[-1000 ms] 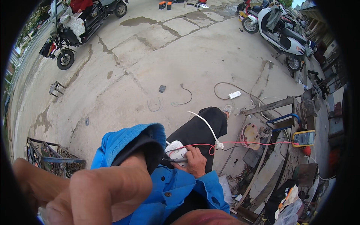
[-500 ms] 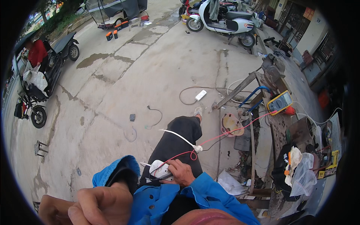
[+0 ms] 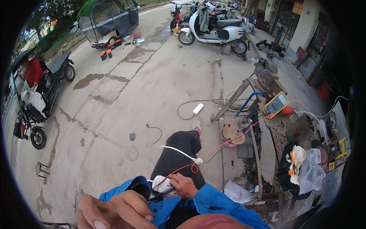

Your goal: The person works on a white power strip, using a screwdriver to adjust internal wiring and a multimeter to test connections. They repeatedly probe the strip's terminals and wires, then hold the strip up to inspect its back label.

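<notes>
My right hand [image 3: 184, 186] is closed on a white socket block [image 3: 161, 184] resting on my dark-trousered thigh. A red test lead [image 3: 177, 167] reaches the block, and a dark piece shows under the fingers. Across the leg lies a white cable [image 3: 176, 151] ending in a white plug [image 3: 198, 161]. The red lead and a thin black one run right toward a yellow multimeter [image 3: 276, 105] on the metal workbench [image 3: 280, 133]. My left hand [image 3: 116, 210] is raised close to the camera, fingers curled; whatever it may hold is hidden.
On the concrete lie a white power strip [image 3: 198, 109], a small dark block [image 3: 132, 136] and a short dark cable [image 3: 158, 131]. A pink-rimmed basin [image 3: 233, 134] stands beside the bench. A white scooter [image 3: 213, 30] is parked ahead; a person in red [image 3: 35, 72] sits on a three-wheeler at left.
My left hand has shifted right, toward my chest, with its fingers still curled. The view has tilted up slightly. My right hand keeps its hold on the socket block.
</notes>
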Demonstrator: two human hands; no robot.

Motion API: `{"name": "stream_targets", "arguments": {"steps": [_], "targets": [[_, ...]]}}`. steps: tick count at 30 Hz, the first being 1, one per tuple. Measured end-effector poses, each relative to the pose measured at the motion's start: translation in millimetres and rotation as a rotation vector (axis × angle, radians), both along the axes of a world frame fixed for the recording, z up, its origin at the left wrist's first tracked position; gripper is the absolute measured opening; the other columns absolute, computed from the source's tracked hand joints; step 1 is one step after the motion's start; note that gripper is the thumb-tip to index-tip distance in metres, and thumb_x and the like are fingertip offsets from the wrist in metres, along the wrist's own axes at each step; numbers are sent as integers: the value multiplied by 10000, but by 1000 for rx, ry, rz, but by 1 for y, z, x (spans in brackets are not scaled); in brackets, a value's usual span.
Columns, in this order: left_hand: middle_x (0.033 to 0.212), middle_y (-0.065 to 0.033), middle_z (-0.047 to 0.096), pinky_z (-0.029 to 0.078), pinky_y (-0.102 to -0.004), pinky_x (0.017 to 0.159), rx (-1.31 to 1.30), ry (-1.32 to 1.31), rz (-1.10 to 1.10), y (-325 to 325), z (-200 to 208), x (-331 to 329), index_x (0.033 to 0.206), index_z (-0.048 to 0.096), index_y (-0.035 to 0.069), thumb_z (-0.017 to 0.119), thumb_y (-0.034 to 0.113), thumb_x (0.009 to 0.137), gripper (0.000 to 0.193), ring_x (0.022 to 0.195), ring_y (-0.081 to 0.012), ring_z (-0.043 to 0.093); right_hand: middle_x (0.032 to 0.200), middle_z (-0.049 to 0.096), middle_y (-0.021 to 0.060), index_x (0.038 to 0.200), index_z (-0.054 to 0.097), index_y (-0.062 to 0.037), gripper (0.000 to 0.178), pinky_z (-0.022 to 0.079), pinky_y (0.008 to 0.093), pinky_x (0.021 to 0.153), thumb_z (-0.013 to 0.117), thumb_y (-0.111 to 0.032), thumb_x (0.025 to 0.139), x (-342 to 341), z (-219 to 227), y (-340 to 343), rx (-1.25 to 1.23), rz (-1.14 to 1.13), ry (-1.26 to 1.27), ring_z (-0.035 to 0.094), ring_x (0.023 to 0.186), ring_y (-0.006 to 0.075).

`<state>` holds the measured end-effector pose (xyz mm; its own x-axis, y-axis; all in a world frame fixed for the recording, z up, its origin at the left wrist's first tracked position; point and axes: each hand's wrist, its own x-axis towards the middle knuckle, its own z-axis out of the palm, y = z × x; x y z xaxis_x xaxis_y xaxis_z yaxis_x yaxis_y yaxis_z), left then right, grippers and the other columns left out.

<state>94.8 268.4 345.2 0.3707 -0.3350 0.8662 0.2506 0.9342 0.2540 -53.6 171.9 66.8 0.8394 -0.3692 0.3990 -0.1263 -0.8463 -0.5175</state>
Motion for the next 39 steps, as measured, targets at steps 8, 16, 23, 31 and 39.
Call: {"name": "stream_targets", "arguments": {"steps": [8, 16, 23, 31, 39], "targets": [[1102, -155, 704, 549, -411, 862, 337, -484, 42, -80, -55, 14, 1282, 635, 59, 693, 183, 1045, 274, 1004, -288, 730, 1251, 720, 119, 1180, 714, -31, 622, 628, 394, 814, 940, -463, 793, -5, -4, -2, -19, 5, 36, 719, 1051, 304], [1182, -106, 656, 537, -463, 939, 639, -1510, 229, -161, -232, 11, 1260, 665, 74, 795, 239, 966, 361, 1064, -317, 673, 1151, 700, 136, 1098, 724, -36, 523, 631, 416, 790, 905, -456, 843, -3, -12, 4, -61, -4, -37, 714, 1068, 325], [1179, -82, 641, 504, -420, 923, 441, -1566, 272, -170, -289, 3, 1208, 680, 85, 825, 257, 902, 380, 1100, -279, 639, 1031, 703, 156, 1068, 736, -49, 485, 626, 423, 779, 904, -441, 837, -3, -20, 0, -74, -6, -25, 722, 999, 345], [1025, -61, 655, 480, -397, 902, 372, -1567, 446, -189, -303, -3, 990, 690, 94, 833, 319, 808, 323, 1050, -256, 649, 976, 699, 131, 997, 739, -56, 590, 613, 427, 675, 969, -542, 756, 5, -22, -3, -47, 4, -40, 712, 906, 316], [982, -61, 678, 480, -403, 889, 286, -1534, 611, -183, -327, -6, 943, 713, 89, 825, 370, 746, 361, 1023, -258, 650, 996, 748, 146, 1085, 786, -45, 693, 606, 440, 650, 992, -601, 726, 12, -31, -3, -125, 44, -72, 725, 811, 354]]}}
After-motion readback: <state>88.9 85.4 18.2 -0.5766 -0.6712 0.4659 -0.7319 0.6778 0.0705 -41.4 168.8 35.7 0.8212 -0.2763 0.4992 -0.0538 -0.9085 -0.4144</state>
